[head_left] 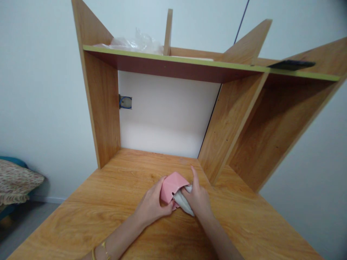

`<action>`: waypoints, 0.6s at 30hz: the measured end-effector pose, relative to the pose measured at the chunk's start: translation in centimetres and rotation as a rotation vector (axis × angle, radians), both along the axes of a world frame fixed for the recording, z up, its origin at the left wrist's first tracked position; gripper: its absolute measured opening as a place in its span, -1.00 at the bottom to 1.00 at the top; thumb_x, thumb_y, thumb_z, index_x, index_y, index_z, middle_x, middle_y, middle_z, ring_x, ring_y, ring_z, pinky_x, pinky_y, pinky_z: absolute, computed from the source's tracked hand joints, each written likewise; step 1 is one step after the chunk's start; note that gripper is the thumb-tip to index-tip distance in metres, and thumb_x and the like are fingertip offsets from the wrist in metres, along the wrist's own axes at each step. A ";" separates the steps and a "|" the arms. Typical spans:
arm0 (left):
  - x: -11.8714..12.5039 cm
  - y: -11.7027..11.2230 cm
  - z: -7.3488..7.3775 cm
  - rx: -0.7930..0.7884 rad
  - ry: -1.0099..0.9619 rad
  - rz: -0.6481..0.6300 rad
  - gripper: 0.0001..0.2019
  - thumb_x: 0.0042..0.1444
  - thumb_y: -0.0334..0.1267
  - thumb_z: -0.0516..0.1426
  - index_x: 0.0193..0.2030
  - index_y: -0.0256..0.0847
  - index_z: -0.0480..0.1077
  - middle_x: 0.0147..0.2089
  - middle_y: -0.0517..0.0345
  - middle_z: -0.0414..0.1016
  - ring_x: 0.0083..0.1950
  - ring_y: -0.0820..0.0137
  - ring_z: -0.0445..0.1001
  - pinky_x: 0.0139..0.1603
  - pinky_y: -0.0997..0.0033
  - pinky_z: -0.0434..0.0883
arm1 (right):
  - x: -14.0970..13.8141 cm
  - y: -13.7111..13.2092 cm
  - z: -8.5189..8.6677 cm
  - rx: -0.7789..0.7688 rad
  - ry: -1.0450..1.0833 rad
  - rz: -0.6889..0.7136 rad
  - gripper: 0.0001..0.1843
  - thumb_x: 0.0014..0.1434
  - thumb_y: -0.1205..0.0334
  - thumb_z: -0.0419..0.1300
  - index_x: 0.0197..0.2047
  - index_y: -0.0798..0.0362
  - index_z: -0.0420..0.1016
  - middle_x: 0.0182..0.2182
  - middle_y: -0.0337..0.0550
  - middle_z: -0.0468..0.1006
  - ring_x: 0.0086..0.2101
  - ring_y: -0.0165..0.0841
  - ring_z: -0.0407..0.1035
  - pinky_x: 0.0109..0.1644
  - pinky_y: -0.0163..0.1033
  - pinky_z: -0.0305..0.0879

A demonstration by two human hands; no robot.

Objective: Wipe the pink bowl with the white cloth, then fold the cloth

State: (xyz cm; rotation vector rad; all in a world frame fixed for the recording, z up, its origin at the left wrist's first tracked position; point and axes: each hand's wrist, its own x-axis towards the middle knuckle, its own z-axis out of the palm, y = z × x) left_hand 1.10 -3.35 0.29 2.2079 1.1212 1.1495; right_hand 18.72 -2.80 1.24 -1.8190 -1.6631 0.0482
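Both hands meet low on the wooden desk (108, 202), just in front of the upright divider. The left hand (151, 206) is closed on a pink pouch (170, 186), thumb on the near face and fingers wrapped behind its left edge, so the pouch stands tilted off the desk with its folded top corner pointing away from the person. The right hand (197, 198) is curled around a white cloth (183, 202). 1 finger sticks straight up past the pouch's right edge while the others press the cloth from the right. The cloth's upper end disappears under the pouch's lower right side, and its lower end hangs out below the grip toward the person. Whether it is inside an opening or only tucked behind cannot be told.

Both pieces look light, soft and limp. The pouch keeps creases, so it probably has a little body, but it would likely buckle if squeezed mid-face. The folded edges, where the left hand already is, seem the firmest hold. The cloth looks floppy and best pinched close to where it meets the pouch.

Above the hands, the shelf (189, 65) carries a crumpled plastic bag (135, 43) up and left, and a dark flat object (291, 65) far right. A thin bracelet (104, 249) circles the left wrist.
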 end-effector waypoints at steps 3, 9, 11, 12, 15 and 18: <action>-0.2 0.1 -0.2 0.005 0.021 -0.011 -0.30 -0.10 -0.20 0.15 0.20 -0.24 0.01 0.13 -0.04 0.27 0.11 0.23 0.27 0.11 0.27 0.23 | 0.1 0.1 -0.5 -0.024 0.080 0.073 -0.24 0.03 0.18 0.04 0.26 0.07 -0.18 -0.63 -0.33 0.37 -0.58 -0.32 0.34 -0.51 -0.35 0.10; -0.3 0.1 0.3 -0.024 -0.053 -0.009 -0.30 0.01 -0.16 0.11 0.26 -0.18 -0.11 0.22 -0.04 0.14 0.21 0.20 0.13 0.18 0.19 0.12 | -0.4 0.6 -1.6 0.055 0.421 0.195 -0.32 0.04 0.23 -0.02 0.24 0.13 -0.10 -0.43 -0.21 0.49 -0.45 -0.34 0.39 -0.37 -0.30 0.27; -0.2 0.0 0.4 -0.050 -0.112 -0.005 -0.27 0.06 -0.13 0.08 0.29 -0.21 -0.23 0.25 -0.08 0.06 0.25 0.20 0.05 0.19 0.16 0.08 | -0.8 0.8 -1.5 0.112 0.509 0.180 -0.36 0.06 0.21 -0.03 0.22 0.14 -0.05 -0.27 -0.10 0.49 -0.30 -0.32 0.40 -0.25 -0.27 0.30; -0.1 0.0 0.3 -0.063 -0.133 -0.006 -0.23 0.06 -0.12 0.08 0.29 -0.23 -0.29 0.26 -0.12 0.03 0.26 0.19 0.01 0.20 0.14 0.05 | -0.9 0.9 -1.5 0.136 0.540 0.176 -0.37 0.07 0.19 -0.04 0.21 0.14 -0.03 -0.19 -0.06 0.47 -0.22 -0.31 0.39 -0.18 -0.26 0.29; 0.4 0.0 -0.3 -0.074 -0.170 -0.047 -0.11 0.00 -0.13 0.15 0.28 -0.26 -0.38 0.28 -0.18 -0.06 0.27 0.17 -0.02 0.21 0.11 0.02 | -1.3 0.9 -1.1 0.173 0.604 0.195 -0.38 0.09 0.15 -0.05 0.21 0.14 -0.04 -0.11 -0.03 0.44 -0.09 -0.32 0.33 -0.08 -0.26 0.25; 0.7 0.0 -0.8 -0.061 -0.206 -0.099 -0.19 0.04 -0.18 0.12 0.27 -0.25 -0.35 0.28 -0.17 -0.06 0.25 0.20 0.03 0.20 0.16 0.06 | -1.4 0.8 -1.0 0.172 0.638 0.240 -0.37 0.10 0.13 -0.03 0.22 0.13 -0.07 -0.13 -0.04 0.46 -0.10 -0.32 0.34 -0.08 -0.26 0.25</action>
